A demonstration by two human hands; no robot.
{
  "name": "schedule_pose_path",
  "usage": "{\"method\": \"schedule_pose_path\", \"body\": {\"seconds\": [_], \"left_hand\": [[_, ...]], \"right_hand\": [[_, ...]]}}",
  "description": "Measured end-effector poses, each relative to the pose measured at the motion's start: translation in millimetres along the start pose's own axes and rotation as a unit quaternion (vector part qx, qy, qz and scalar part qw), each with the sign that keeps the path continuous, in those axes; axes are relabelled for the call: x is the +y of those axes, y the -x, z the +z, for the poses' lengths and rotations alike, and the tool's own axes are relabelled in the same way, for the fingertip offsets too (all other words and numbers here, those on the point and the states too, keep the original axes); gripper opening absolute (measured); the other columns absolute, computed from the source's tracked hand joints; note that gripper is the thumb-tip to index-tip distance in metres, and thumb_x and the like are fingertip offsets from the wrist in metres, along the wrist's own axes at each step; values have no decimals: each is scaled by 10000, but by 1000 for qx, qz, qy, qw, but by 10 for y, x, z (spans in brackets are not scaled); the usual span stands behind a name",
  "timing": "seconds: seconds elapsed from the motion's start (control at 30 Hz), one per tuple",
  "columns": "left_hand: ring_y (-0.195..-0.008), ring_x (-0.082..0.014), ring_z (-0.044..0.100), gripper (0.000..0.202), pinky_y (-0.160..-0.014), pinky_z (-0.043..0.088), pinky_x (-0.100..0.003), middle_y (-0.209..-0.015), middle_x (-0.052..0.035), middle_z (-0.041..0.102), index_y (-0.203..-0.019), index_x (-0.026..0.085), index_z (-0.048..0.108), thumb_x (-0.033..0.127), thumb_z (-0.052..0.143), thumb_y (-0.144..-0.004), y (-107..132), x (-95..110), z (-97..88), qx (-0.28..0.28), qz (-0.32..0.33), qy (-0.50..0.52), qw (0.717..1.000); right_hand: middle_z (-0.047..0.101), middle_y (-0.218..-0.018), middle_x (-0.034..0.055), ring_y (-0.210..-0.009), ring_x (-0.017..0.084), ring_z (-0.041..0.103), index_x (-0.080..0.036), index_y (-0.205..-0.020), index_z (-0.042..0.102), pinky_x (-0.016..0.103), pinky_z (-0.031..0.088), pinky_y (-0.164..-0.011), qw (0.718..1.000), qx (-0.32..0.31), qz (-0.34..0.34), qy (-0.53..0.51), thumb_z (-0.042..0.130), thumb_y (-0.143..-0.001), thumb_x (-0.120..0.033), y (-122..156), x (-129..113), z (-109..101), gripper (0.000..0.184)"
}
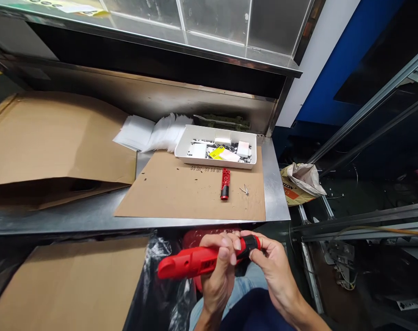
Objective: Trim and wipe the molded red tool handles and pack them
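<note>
I hold a red plastic tool handle (184,263) with a black end in front of my lap. My left hand (217,271) is wrapped round its middle. My right hand (272,266) pinches the black end (249,244) with its fingertips. A second, smaller red and black part (225,183) lies on the cardboard sheet (181,193) on the steel bench, with a small metal clip (244,189) beside it to the right.
A white tray (184,146) of small parts and labels stands at the back of the cardboard sheet. White bags (153,133) are piled to its left. Large folded cardboard (50,138) covers the bench's left side. A black plastic bag (157,294) hangs below the bench edge.
</note>
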State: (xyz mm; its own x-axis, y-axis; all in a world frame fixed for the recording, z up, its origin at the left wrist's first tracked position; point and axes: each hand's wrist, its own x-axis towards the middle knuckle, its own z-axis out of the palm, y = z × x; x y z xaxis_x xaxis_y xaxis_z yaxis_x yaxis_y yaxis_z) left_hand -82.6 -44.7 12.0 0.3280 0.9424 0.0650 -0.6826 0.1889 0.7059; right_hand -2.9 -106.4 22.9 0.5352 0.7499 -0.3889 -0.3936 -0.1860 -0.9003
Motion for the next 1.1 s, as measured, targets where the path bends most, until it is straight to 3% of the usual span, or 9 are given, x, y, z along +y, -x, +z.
{"method": "schedule_pose_path", "body": {"seconds": [0.1,0.2,0.37,0.53,0.63,0.77,0.93,1.03,1.1], "left_hand": [[-608,-84,554,100,-874,493,-215,-504,58,584,-782,258,693,325,767,-774,8,-16,-17,-28,32,-20,999],[-626,-80,569,99,-896,490,-219,-516,66,582,-796,259,690,326,762,-782,-14,-28,-22,-14,24,-12,1000],[-682,-82,590,152,-858,540,-252,-571,91,523,-922,272,661,370,725,-825,-113,25,7,69,-103,66,990],[-695,-120,632,307,-831,570,-300,-565,93,519,-949,229,683,308,842,-699,-196,92,5,165,-220,209,939],[-650,-104,624,126,-840,561,-320,-563,81,519,-987,191,678,272,622,-908,-224,126,20,195,-236,258,916],[-599,-86,604,325,-850,540,-348,-546,76,504,-1010,160,659,246,346,-1023,-260,167,79,249,-258,284,889],[-657,-102,631,292,-957,505,-401,-601,50,549,-1007,116,640,224,369,-1010,-291,201,64,248,-274,283,885],[-831,-188,690,264,-995,493,-488,-723,-30,640,-1051,101,632,144,388,-958,-299,240,-33,226,-299,265,888],[-956,-243,698,324,-960,524,-479,-843,-88,698,-1162,117,600,62,427,-894,-301,273,-122,227,-314,217,896]], "right_hand": [[723,-1044,105,-1007,280,617,-195,-799,786,419,405,-968,1000,-3,1,-3,736,-666,-391,-15,25,2,242],[709,-1121,116,-1048,285,617,-196,-838,782,427,416,-983,1000,-10,-11,1,738,-699,-438,-9,32,-7,282],[604,-1327,121,-1192,297,573,-197,-915,762,410,449,-1008,998,-32,-42,29,731,-747,-451,89,-45,-46,306],[582,-1335,94,-1144,260,610,-212,-807,708,322,522,-900,997,0,-67,30,750,-756,-423,164,-92,-111,221],[627,-1232,91,-1108,244,617,-203,-712,677,315,521,-891,994,49,-89,51,721,-791,-431,165,-69,-173,246],[627,-1217,92,-1057,235,621,-194,-703,664,322,508,-869,989,77,-107,62,702,-813,-436,147,-28,-270,269],[629,-1227,76,-1128,231,582,-217,-806,697,298,481,-864,983,101,-131,82,689,-827,-425,119,-14,-369,209],[629,-1239,76,-1198,240,544,-225,-855,714,322,452,-928,973,124,-159,114,643,-865,-422,92,-10,-495,210],[628,-1237,88,-1199,249,545,-211,-825,706,349,444,-950,956,154,-192,161,601,-890,-429,17,6,-631,251]]}}
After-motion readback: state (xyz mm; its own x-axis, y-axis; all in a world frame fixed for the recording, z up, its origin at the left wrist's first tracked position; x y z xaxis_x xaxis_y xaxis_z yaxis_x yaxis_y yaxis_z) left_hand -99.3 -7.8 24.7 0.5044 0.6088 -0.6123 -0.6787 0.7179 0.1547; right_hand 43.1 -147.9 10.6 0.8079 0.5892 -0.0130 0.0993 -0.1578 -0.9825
